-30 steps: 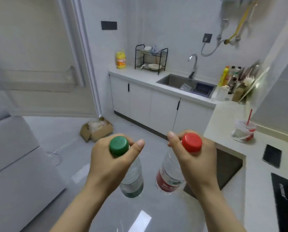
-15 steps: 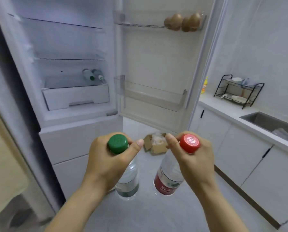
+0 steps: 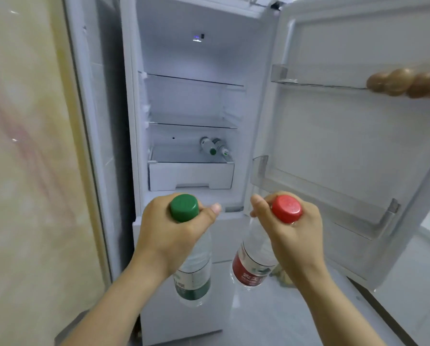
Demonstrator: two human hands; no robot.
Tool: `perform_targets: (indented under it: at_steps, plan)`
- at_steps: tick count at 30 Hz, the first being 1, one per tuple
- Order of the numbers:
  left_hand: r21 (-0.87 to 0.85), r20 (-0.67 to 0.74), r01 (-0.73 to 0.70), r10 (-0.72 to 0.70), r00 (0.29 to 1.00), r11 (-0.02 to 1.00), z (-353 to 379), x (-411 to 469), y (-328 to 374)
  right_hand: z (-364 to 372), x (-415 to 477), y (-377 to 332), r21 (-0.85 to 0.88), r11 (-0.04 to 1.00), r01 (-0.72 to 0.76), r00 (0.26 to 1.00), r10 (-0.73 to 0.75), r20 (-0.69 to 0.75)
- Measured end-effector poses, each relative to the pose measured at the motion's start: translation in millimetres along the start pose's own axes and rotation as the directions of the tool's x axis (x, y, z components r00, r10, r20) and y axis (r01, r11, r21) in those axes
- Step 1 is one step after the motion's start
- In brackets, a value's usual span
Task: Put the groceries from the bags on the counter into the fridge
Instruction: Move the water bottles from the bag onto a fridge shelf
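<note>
Bright cool light inside fridge [image 3: 184, 58], slight blur, edges bowed

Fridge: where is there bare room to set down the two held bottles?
Both glass shelves are bare wall to wall. Above the white drawer, the left part is free; two bottles lie at its right. The lower door bin is bare; the upper bin holds eggs at its right end.
</note>
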State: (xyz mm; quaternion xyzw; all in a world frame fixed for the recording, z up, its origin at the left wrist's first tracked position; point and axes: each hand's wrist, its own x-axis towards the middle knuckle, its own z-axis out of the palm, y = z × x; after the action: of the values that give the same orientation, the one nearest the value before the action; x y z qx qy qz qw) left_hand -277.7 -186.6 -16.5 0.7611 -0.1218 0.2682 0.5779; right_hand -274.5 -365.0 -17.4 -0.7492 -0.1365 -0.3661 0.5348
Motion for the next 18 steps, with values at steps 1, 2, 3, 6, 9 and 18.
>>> perform_targets:
  at_steps: [1,2,3,6,9,18]
  plan:
    - [0.006,-0.010,0.004,-0.004,1.000,1.000,1.2,12.7,-4.0,7.2,11.5,6.4,0.021,1.000,0.003,1.000,-0.003,-0.004]
    - [0.011,-0.020,0.007,-0.006,1.000,1.000,3.0,25.4,-7.9,14.3,23.1,12.7,0.038,0.999,0.009,1.000,-0.009,-0.006]
    - [0.019,-0.029,0.006,-0.005,1.000,1.000,5.2,38.7,-11.8,21.4,35.3,18.9,0.050,0.999,0.018,1.000,-0.018,-0.007]
    - [0.051,-0.050,-0.009,0.012,0.999,0.999,12.6,76.7,-23.1,40.3,72.3,37.3,0.067,0.997,0.045,0.998,-0.042,-0.045]
    - [0.046,-0.070,-0.025,0.028,0.997,0.999,18.3,109.4,-34.7,57.9,106.4,55.2,0.089,0.994,0.069,0.995,-0.062,-0.079]
    - [0.025,-0.121,-0.022,0.025,0.992,0.999,17.9,195.5,-83.1,120.4,177.5,100.0,0.131,0.985,0.113,0.988,-0.097,-0.124]
